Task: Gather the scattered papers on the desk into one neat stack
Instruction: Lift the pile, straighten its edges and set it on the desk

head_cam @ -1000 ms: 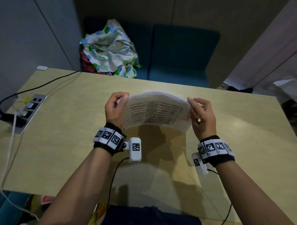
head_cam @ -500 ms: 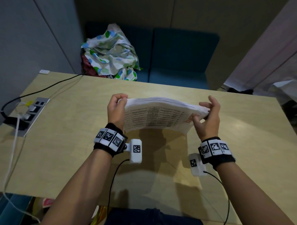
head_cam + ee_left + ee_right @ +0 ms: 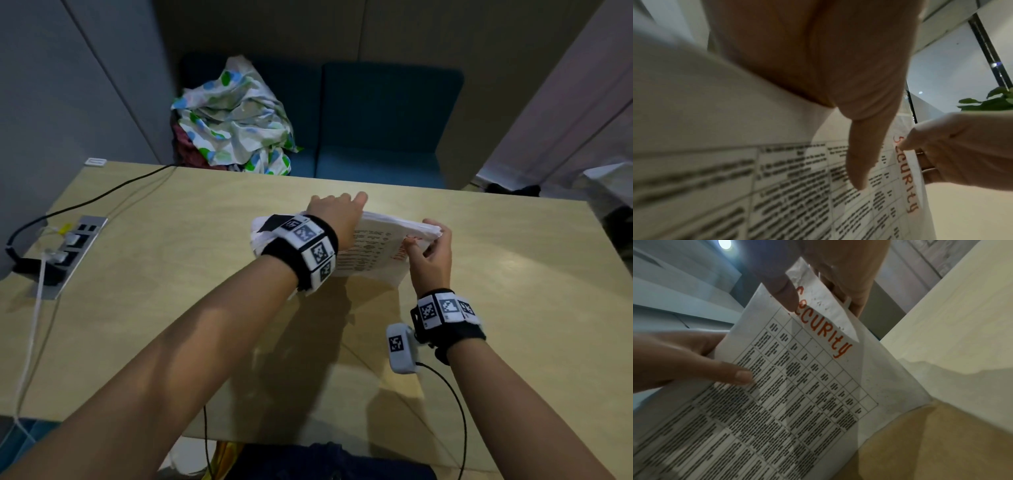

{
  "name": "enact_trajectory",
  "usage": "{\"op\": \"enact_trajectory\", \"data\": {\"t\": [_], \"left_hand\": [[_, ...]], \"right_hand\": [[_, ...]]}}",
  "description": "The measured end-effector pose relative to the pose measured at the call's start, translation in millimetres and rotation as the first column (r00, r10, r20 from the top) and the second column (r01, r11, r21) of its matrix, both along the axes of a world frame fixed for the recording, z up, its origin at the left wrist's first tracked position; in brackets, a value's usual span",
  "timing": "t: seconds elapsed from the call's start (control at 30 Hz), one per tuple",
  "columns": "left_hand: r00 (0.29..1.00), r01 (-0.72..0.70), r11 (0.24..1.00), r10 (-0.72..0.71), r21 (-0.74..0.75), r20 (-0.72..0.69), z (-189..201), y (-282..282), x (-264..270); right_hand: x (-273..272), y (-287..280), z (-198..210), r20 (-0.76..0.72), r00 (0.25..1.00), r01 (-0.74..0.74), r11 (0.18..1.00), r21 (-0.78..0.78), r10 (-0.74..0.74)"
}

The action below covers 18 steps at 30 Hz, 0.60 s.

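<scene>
Forearms reach out over the desk (image 3: 513,308), and between them we hold the stack (image 3: 376,246) of papers, raised on its near edge above the desk's middle and tilted toward us. Our right hand (image 3: 430,255) pinches the stack's right corner, thumb on the printed face beside the red word "SECURITY" (image 3: 824,324), fingers curled behind. Our left hand (image 3: 337,212) lies across the top edge with its fingers over the far side; we cannot tell how far they curl, but its thumb (image 3: 861,160) lies straight against the printed table. Left of the stack, a power strip (image 3: 68,253) sits in the desk. Beyond the stack, crumpled cloth (image 3: 236,120) is heaped on a blue sofa (image 3: 383,113).
</scene>
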<state>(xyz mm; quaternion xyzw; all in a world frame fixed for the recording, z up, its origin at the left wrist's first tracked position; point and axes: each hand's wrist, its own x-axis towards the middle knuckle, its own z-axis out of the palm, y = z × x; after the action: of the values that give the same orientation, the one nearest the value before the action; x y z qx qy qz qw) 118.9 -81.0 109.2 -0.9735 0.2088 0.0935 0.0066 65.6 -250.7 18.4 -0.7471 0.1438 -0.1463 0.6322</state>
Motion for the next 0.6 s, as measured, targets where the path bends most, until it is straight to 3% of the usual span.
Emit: {"op": "enact_trajectory", "data": {"t": [0.2, 0.27, 0.37, 0.43, 0.5, 0.6], "left_hand": [[1.0, 0.006, 1.0, -0.006, -0.001, 0.008, 3, -7, 8], [0.999, -0.013, 0.993, 0.009, -0.121, -0.031, 12, 0, 10], [0.985, -0.117, 0.912, 0.055, -0.392, -0.166, 22, 22, 16], [0.961, -0.224, 0.771, 0.071, -0.596, -0.269, 17, 36, 17], [0.929, -0.338, 0.554, 0.067, -0.761, -0.364, 7, 45, 15], [0.908, -0.413, 0.227, 0.035, -0.882, -0.417, -13, 51, 7]], "right_hand": [[-6, -2, -11, -0.237, 0.97, 0.088, 0.986, 0.142, -0.053], [-4, -5, -19, -0.379, 0.922, 0.174, 0.962, 0.211, -0.083], [-1, -8, -15, -0.38, 0.922, 0.219, 0.907, 0.36, -0.072], [6, -10, -6, -0.361, 0.93, 0.237, 0.863, 0.447, -0.069], [12, -11, 7, -0.289, 0.957, 0.166, 0.828, 0.536, -0.004], [15, -4, 29, -0.129, 0.991, 0.018, 0.918, 0.396, 0.036]]}}
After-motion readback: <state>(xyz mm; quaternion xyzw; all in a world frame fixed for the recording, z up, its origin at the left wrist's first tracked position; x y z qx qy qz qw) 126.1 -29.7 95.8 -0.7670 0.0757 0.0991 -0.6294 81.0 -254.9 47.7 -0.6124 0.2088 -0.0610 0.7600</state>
